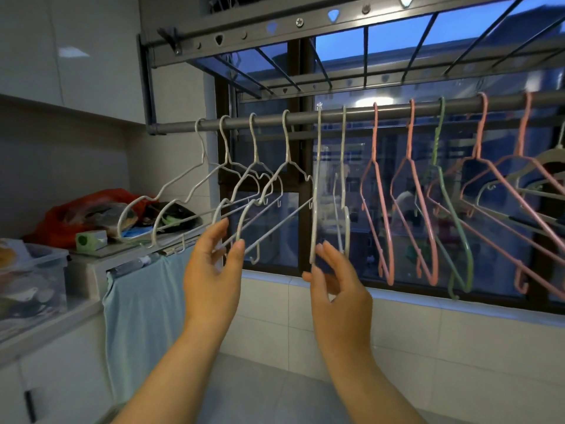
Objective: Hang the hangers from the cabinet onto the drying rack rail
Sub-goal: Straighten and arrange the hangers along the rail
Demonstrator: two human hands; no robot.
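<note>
Below the drying rack rail (360, 113), two bare hands are raised to the hangers that hang from it. Toward the rail's left end, four white hangers (286, 139) hang by their hooks, their bodies swung out to the left. The left hand (211, 270) is beneath them with its fingers straight and slightly spread. Its fingertips (227, 222) are at the hangers' lower bars, but actual contact cannot be made out. Just right of this group, an edge-on white hanger (315, 185) hangs straight down from the rail. The right hand (336, 289) is at its lower end with the fingers loosely bent and the thumb held apart from them. The hanger's tip lies in the gap between thumb and fingers, and no pinch is visible. Farther right along the rail hang pink hangers (390, 275), with a green hanger (469, 270) among them. Behind the rail is a dark-framed window (284, 249). Below and left of the rail's left end stands a white cabinet (76, 356). A red bag (61, 221) lies on top of it and a light blue towel (143, 316) is draped down its side.
</note>
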